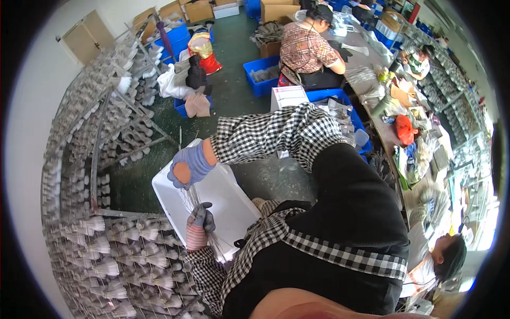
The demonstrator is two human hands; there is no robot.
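My right hand [188,167], in a blue-grey glove with a hole that bares some skin, is closed on the upper end of a bundle of thin wires [191,198]. Lower down, my left hand [200,226] grips the same bundle, its glove grey at the fingers and pink-striped toward the wrist. The wires poke out below the left hand. Beneath both hands is a white plastic tub [234,194], with its inner wall and part of its floor showing.
Racks of grey, white-tufted pieces [127,255] crowd the left and lower left. A co-worker [308,45] sits ahead beside blue crates [260,77]. On the right, a long worktable [382,125] carries piled bags and cloth; another person [435,255] is at its near end.
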